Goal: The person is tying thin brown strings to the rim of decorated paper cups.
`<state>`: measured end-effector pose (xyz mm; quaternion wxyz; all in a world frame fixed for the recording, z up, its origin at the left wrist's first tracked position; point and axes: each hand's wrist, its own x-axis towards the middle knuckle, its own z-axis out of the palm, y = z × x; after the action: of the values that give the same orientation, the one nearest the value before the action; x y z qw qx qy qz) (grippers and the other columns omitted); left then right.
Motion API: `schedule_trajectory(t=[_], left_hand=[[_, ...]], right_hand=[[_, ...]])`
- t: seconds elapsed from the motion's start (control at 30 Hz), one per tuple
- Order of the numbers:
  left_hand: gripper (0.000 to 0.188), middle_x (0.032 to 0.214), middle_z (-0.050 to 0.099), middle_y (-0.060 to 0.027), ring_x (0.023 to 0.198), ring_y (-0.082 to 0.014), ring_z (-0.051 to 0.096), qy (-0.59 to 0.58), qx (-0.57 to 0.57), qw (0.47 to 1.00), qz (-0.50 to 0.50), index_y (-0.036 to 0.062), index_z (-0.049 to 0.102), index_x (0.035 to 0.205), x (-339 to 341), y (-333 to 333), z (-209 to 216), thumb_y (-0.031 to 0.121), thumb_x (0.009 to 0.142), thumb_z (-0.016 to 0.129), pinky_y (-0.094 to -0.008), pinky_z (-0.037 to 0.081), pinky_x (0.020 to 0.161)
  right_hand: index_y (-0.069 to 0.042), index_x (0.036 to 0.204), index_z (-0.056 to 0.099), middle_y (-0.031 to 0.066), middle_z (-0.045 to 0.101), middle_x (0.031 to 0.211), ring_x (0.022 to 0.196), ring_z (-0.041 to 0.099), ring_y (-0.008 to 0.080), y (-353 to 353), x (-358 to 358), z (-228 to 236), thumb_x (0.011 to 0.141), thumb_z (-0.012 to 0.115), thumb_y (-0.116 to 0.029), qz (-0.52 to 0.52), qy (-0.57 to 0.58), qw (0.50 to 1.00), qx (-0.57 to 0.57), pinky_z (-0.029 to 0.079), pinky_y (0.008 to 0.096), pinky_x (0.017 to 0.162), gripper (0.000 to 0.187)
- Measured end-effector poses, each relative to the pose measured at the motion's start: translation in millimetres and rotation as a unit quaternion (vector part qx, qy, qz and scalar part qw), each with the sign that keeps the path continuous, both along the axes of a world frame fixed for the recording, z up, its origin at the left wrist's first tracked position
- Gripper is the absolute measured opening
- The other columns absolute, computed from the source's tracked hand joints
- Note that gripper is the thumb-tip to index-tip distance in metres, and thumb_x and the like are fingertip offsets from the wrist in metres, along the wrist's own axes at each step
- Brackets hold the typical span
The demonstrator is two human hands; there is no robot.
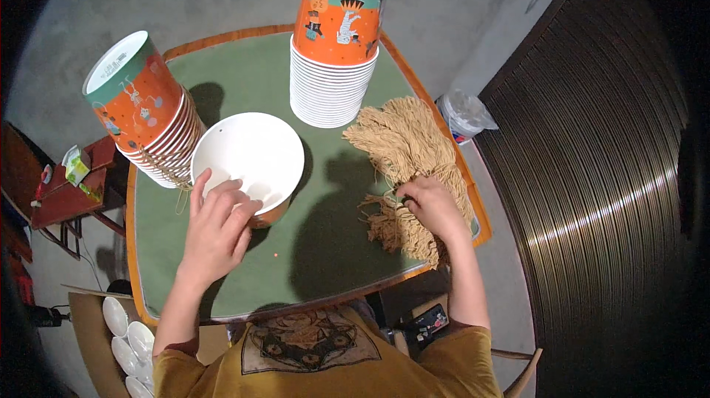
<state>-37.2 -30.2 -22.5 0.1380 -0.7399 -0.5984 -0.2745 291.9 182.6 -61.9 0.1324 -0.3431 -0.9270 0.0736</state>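
A white paper bucket stands open end up on the green table, left of its middle. Its outer side shows a strip of orange. My left hand lies over its near left rim, fingers spread and slightly bent, their tips at the mouth. At the table's right side is a thick bundle of tan cords, gathered near its middle. My right hand is closed in the bundle with thumb and fingers pinched on the cords; the fingertips are partly hidden among the strands.
A tall stack of nested upside-down paper buckets stands at the back. Another, left stack leans, with tan cords draped over it. A wooden edge rims the table. A carton of white round pieces sits lower left.
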Motion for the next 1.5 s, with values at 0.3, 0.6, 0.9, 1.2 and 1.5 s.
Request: schedule_trajectory(t=[0.3, 0.6, 0.9, 1.2, 1.5], left_hand=[[0.038, 0.109, 0.057, -0.0113, 0.121, -0.0328, 0.049, -0.036, 0.001, 0.999, 0.028, 0.0085, 0.059, 0.110, 1, -17, -13, 0.000, 0.073, 0.060, -0.0595, 0.023, 0.112], [0.038, 0.120, 0.054, -0.0132, 0.127, -0.0370, 0.045, -0.051, 0.028, 0.998, 0.014, 0.0124, 0.060, 0.116, 5, -23, -10, 0.012, 0.078, 0.065, -0.0614, 0.025, 0.108], [0.040, 0.112, 0.059, -0.0159, 0.106, -0.0359, 0.060, -0.120, 0.128, 0.980, -0.096, 0.0051, 0.063, 0.108, 35, -19, -16, -0.002, 0.069, 0.067, -0.0411, 0.052, 0.087], [0.048, 0.112, 0.059, -0.0098, 0.102, -0.0177, 0.059, -0.693, -0.146, 0.699, -0.102, 0.0029, 0.038, 0.138, 76, -18, -29, -0.001, 0.093, 0.053, -0.0291, 0.051, 0.084], [0.015, 0.072, 0.055, 0.0004, 0.064, -0.0077, 0.054, -0.566, -0.286, 0.773, 0.002, 0.0053, 0.059, 0.104, 44, -45, -26, 0.018, 0.100, 0.052, -0.0243, 0.046, 0.060]], right_hand=[[-0.006, 0.080, 0.058, 0.0108, 0.057, 0.086, 0.092, 0.055, 0.0307, 7, -14, -5, 0.077, 0.062, -0.006, -0.001, -0.051, 0.998, -0.026, 0.047, 0.0427, 0.082, 0.005], [-0.009, 0.089, 0.064, 0.0053, 0.059, 0.096, 0.100, 0.051, 0.0266, 3, -3, 1, 0.080, 0.065, -0.007, 0.085, 0.035, 0.987, -0.133, 0.043, 0.0363, 0.090, 0.010], [-0.009, 0.084, 0.064, 0.0051, 0.059, 0.102, 0.100, 0.052, 0.0290, -27, -32, 27, 0.069, 0.068, -0.005, 0.073, 0.108, 0.991, 0.021, 0.044, 0.0363, 0.090, 0.016], [-0.011, 0.091, 0.061, 0.0026, 0.061, 0.100, 0.093, 0.057, 0.0241, -111, -122, 32, 0.066, 0.072, -0.007, 0.277, 0.265, 0.923, 0.034, 0.046, 0.0378, 0.081, 0.028], [-0.007, 0.088, 0.057, 0.0083, 0.059, 0.097, 0.088, 0.058, 0.0294, -110, -118, 26, 0.070, 0.066, 0.000, 0.206, 0.281, 0.935, -0.071, 0.049, 0.0380, 0.077, 0.021]])
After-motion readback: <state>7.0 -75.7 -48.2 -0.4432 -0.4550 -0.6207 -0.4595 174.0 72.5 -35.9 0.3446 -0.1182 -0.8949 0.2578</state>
